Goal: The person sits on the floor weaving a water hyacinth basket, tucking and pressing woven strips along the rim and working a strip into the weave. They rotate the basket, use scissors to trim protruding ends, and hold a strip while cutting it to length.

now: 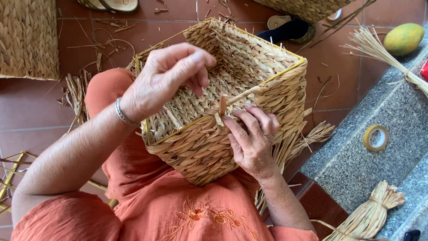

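Basket [214, 147] of woven straw sits tilted at frame centre, on the lap, mouth facing the upper right, long axis running lower left to upper right. Left hand [167, 76] pinches a strand [222, 105] over the rim; right hand [252, 138] presses flat on the outer wall. Best practice, judged — keep the strand taut and brace the wall firmly.

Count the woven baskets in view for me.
3: one basket on the person's lap under both hands, one at top left on the floor, one at the top edge, mostly cut off. Others may lie outside the frame.
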A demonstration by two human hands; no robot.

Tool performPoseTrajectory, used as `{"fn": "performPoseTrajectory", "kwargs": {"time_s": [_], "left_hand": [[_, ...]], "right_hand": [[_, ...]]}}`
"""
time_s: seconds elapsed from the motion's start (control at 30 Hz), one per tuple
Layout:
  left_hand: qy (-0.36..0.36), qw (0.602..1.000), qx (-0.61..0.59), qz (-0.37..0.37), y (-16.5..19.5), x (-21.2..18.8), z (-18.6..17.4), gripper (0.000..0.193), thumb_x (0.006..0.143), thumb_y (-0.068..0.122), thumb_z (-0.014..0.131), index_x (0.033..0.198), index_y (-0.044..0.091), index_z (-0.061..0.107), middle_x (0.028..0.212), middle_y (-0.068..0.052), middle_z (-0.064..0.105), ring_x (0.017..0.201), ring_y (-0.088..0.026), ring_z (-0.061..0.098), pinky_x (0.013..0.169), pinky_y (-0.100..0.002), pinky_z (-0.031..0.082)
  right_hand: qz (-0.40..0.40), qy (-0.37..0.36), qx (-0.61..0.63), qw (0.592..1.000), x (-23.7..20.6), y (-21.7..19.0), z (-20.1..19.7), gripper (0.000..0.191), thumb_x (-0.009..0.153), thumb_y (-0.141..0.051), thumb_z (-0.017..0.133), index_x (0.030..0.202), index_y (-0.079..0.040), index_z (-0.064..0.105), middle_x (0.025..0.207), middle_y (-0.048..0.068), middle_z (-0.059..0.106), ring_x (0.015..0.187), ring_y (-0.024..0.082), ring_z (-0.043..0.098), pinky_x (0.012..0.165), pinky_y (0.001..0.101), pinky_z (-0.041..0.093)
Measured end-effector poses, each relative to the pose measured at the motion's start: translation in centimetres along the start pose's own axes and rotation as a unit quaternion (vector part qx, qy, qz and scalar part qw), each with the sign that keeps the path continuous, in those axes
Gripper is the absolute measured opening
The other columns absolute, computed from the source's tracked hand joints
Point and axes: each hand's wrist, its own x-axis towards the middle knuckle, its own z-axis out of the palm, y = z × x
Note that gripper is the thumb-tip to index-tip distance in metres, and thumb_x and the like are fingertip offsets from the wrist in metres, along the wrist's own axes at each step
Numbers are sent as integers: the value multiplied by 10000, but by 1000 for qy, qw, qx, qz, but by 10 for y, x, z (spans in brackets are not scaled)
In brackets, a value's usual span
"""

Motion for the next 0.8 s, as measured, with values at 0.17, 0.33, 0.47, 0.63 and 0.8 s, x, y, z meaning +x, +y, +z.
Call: {"fn": "performPoseTrajectory", "kwargs": {"time_s": [0.17,0.33,0.47,0.63,0.8], "left_hand": [[-183,965,180,-55,-26,14,-5,352,896,148,753,1241,90,713,976,-12,732,817,-71,672,738,-248,610],[-255,965,32,-46,-61,24,-4,384,935,107,737,1311,52,683,1051,-41,764,954,-87,703,865,-270,613],[-251,967,24,-16,-74,27,1,311,1018,92,697,1322,26,702,1139,-59,764,1040,-92,684,948,-276,598],[-330,942,55,-15,-71,35,0,382,964,58,674,1345,51,656,1174,-46,767,1072,-85,702,971,-261,601],[-315,948,20,-46,-66,36,6,313,963,6,695,1276,8,704,1124,-82,778,1001,-95,711,919,-276,615]], "right_hand": [[3,-12,-32,999,6,-8,1,426,1079,-465,484,1281,-146,681,1246,72,595,1298,310,507,1108,548,313],[10,-19,-63,998,11,-13,5,529,1080,-557,424,1212,-112,677,1163,101,572,1267,322,509,1064,563,317],[11,-28,-91,995,12,-14,7,534,1080,-583,411,1159,-121,668,1147,104,571,1224,336,506,1052,574,317],[20,-29,-90,995,13,-14,9,556,1073,-601,381,1132,-124,661,1140,102,573,1217,339,507,1054,573,319],[20,-25,-85,996,10,-12,10,595,1069,-615,372,1160,-102,658,1160,111,586,1224,340,506,1057,570,313]]}}
